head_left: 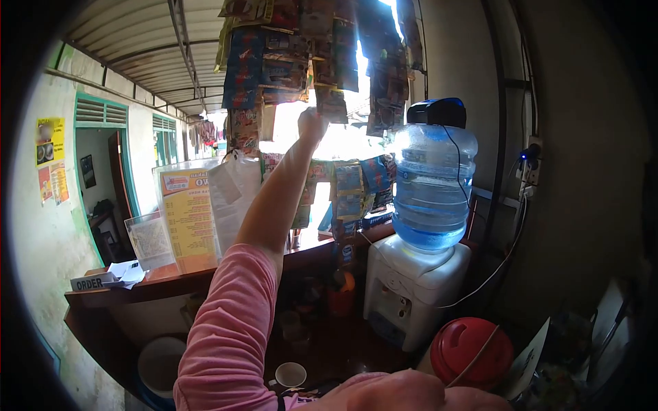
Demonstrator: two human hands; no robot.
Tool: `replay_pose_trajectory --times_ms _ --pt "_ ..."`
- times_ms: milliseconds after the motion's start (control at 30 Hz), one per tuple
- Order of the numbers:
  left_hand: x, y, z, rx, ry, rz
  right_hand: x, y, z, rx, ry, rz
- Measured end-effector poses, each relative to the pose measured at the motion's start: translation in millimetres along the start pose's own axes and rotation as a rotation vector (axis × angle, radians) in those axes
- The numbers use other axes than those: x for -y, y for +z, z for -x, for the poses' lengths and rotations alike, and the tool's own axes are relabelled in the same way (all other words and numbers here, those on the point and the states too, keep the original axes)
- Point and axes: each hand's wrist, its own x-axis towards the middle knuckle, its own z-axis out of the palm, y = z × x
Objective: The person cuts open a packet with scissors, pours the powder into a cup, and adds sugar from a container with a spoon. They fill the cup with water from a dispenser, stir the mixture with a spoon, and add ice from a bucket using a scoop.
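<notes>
My left hand (313,126) is raised at the end of a stretched arm in a pink sleeve. Its fingers are closed at the lower end of the hanging sachets (331,104), seemingly on one of them; strong backlight hides the exact grip. Strips of coloured drink sachets (244,68) hang around and above the hand. A lower row of sachets (349,185) hangs behind the forearm. Blurred pink shapes fill the bottom edge, and my right hand cannot be made out there. A white cup (290,375) stands low, beside the pink sleeve.
A water dispenser (404,288) with a large blue bottle (435,185) stands right. Near it are a red-lidded container (473,353) and a cable (490,291). On the wooden counter (301,259) stand a menu board (186,219) and an order sign (92,281).
</notes>
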Motion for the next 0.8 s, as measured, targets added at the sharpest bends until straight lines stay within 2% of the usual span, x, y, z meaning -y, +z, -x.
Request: replay_pose_trajectory --times_ms 67,100,200,233,333,367,467,500,600,700,800 --pt "-25.0 -3.4 5.6 -0.040 0.053 -0.148 9.8 -9.0 -6.7 0.010 0.039 -0.016" --pt "-28.8 0.1 9.3 -0.173 0.092 -0.048 25.1 -16.9 -15.1 0.036 0.089 -0.048" --pt "-50.1 -11.5 12.7 -0.203 0.089 -0.001 84.1 -51.0 -56.2 0.114 0.281 -0.161" --pt "-48.4 -9.2 8.6 -0.185 0.061 0.110 104.2 -62.9 -71.4 0.141 0.344 -0.201" --pt "-57.0 -6.6 12.4 -0.451 0.277 -0.258 160.8 -94.9 -114.5 0.197 0.463 -0.296" --pt "-56.3 -8.4 10.9 -0.479 0.407 -0.284 178.2 -105.1 -128.1 0.210 0.486 -0.319" --pt "-84.8 -24.0 22.9 -0.465 0.352 -0.419 217.6 -128.9 -158.2 0.232 0.526 -0.369" --pt "-77.5 -25.2 17.4 -0.471 0.478 -0.315 225.4 -134.0 -164.8 0.236 0.534 -0.379" --pt "-71.0 -31.1 14.7 -0.318 0.471 -0.229 241.3 -140.7 -178.0 0.245 0.551 -0.398" --pt "-68.8 -31.8 17.8 -0.141 0.305 -0.201 249.2 -143.5 -186.0 0.244 0.566 -0.407" --pt "-70.5 -31.5 36.5 -0.118 0.397 -0.159 254.6 -144.6 -192.1 0.246 0.574 -0.417"
